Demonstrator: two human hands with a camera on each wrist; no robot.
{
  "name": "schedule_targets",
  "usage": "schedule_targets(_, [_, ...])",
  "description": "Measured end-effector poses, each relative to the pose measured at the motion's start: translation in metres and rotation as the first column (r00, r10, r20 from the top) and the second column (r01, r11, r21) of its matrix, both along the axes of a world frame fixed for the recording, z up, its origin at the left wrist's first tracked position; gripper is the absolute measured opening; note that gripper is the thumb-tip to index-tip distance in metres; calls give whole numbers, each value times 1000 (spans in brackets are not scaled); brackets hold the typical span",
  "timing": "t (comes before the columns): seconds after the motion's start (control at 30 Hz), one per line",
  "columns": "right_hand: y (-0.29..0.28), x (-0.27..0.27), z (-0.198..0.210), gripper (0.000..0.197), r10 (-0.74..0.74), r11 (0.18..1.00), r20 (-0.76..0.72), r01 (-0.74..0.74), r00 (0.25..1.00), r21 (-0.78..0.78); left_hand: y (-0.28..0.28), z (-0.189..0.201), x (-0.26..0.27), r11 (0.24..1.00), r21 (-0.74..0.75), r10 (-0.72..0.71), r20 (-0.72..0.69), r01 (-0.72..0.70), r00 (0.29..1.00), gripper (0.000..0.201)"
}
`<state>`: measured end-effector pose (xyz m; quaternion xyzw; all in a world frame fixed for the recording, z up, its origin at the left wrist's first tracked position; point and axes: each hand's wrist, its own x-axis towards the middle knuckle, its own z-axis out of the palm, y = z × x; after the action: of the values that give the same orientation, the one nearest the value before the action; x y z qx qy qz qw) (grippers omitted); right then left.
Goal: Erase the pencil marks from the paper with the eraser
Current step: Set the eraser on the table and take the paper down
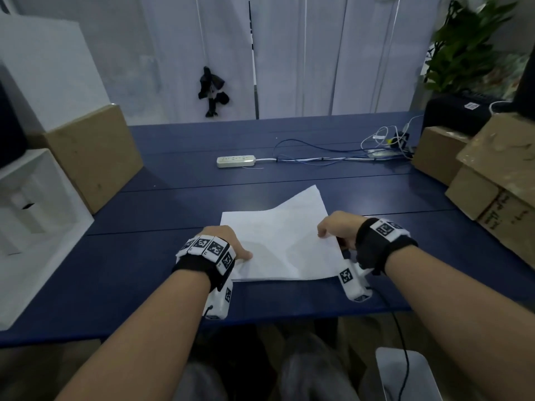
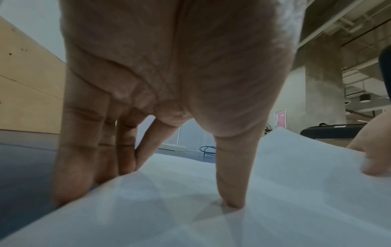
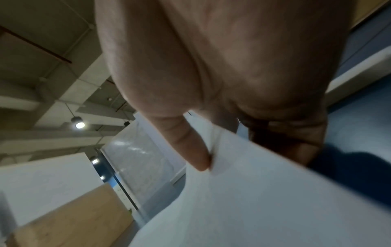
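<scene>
A thin stack of white paper [image 1: 278, 241] lies on the blue table [image 1: 162, 198] in front of me. Any pencil marks on it are too faint to make out, and no eraser shows in any view. My left hand [image 1: 236, 248] holds down the stack's left edge: the thumb [image 2: 232, 183] presses on the paper [image 2: 190, 217] and the straight fingers [image 2: 84, 167] stand at its edge. My right hand [image 1: 327, 234] pinches the right edge of the top sheet [image 3: 264, 192] under the thumb [image 3: 190, 147] and lifts it, so the sheet bows upward.
A white power strip [image 1: 236, 161] and tangled cables [image 1: 333, 153] lie at the back of the table. Cardboard boxes stand at the left [image 1: 92, 157] and the right [image 1: 498, 180]. A white box [image 1: 31, 221] is at the far left and a black case [image 1: 457, 111] at the back right.
</scene>
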<state>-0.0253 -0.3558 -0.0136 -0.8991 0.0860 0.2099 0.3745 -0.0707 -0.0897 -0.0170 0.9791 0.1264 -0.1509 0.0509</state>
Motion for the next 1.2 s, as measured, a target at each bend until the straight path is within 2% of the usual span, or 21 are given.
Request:
schedule_targets(0.1, [-14, -2, -13, 12, -18, 990, 39, 12, 999, 139, 3, -1, -7, 1000, -9, 2, 8, -2, 1000, 63])
schedule_targets(0.2, [-32, -14, -28, 3, -78, 960, 41, 64, 996, 272, 5, -3, -20, 1000, -19, 25, -13, -25, 1000, 81])
schedule_targets(0.23, [-38, -21, -31, 6, -93, 950, 53, 73, 994, 302, 7, -2, -28, 997, -68, 43, -4, -43, 999, 84])
schedule_targets(0.3, [-53, -42, -34, 28, -143, 887, 26, 116, 989, 447, 12, 0, -46, 953, -294, 81, 38, -66, 996, 74])
schedule_targets(0.37, [-69, -72, -29, 34, -158, 778, -42, 151, 987, 610, 15, 4, -71, 802, -592, 141, 52, -83, 989, 58])
schedule_targets(0.4, [-78, -91, -28, 32, -141, 741, -83, 161, 986, 652, 13, 6, -86, 662, -743, 172, 20, -100, 985, 48])
schedule_targets(0.43, [-87, -108, -24, 30, -106, 732, -120, 159, 987, 662, 8, 7, -100, 477, -869, 192, -43, -131, 981, 37])
schedule_targets(0.47, [-100, -128, -29, 29, -84, 727, -155, 167, 984, 666, 0, 4, -116, 311, -935, 188, -113, -169, 976, 31])
schedule_targets(0.5, [-110, -144, -32, 27, -59, 738, -162, 153, 985, 657, -6, 2, -128, 211, -961, 162, -148, -181, 976, 28])
schedule_targets(0.53, [-122, -157, -39, 26, -50, 734, -174, 154, 983, 661, -15, -2, -139, 188, -966, 122, -159, -180, 980, 27])
schedule_targets(0.6, [-148, -185, -62, 26, -43, 755, -218, 174, 975, 632, -39, -15, -159, 235, -959, 31, -158, -161, 987, 24])
schedule_targets(0.67, [-178, -202, -97, 31, -96, 781, -265, 238, 959, 578, -68, -37, -171, 287, -947, -19, -156, -144, 988, 22])
schedule_targets(0.7, [-190, -208, -115, 26, -141, 817, -262, 262, 955, 514, -83, -51, -176, 322, -937, -46, -155, -132, 987, 21])
schedule_targets(0.77, [-212, -215, -154, 7, -213, 900, -225, 280, 951, 335, -116, -81, -176, 480, -875, -124, -140, -64, 982, 20])
schedule_targets(0.83, [-229, -216, -200, 22, -239, 944, -233, 282, 943, 172, -145, -116, -165, 623, -782, -184, -168, -17, 968, 26])
schedule_targets(0.93, [-239, -210, -250, 19, -271, 957, -215, 287, 938, 43, -183, -153, -139, 766, -643, -179, -237, -16, 955, 39])
schedule_targets(1.0, [-246, -204, -278, 18, -253, 967, -201, 249, 946, -44, -201, -172, -124, 823, -568, -193, -280, 0, 940, 43])
schedule_targets(1.1, [-255, -197, -311, 28, -177, 975, -276, 131, 945, -177, -224, -196, -113, 862, -506, -227, -354, 18, 907, 42])
schedule_targets(1.17, [-246, -192, -308, 43, -66, 949, -278, -25, 958, -313, -238, -210, -111, 860, -507, -278, -390, 47, 878, 39])
schedule_targets(1.2, [-235, -189, -297, 46, -12, 948, -232, -63, 973, -313, -245, -211, -114, 864, -494, -321, -389, 98, 864, 38])
